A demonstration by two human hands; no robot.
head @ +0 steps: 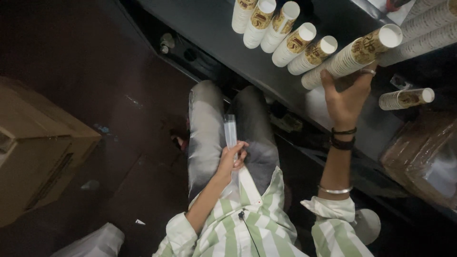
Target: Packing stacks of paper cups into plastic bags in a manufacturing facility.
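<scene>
My right hand reaches up to the dark counter and grips a long stack of white paper cups with brown print lying on its side. My left hand rests over my lap, shut on a thin clear plastic sleeve that sticks up from the fingers. My grey trousers and green-and-white striped shirt fill the lower middle of the view.
Several more cup stacks lie side by side on the counter, with a short stack at the right. A cardboard box stands at the left on the dark floor. A brown wrapped bundle sits at the right.
</scene>
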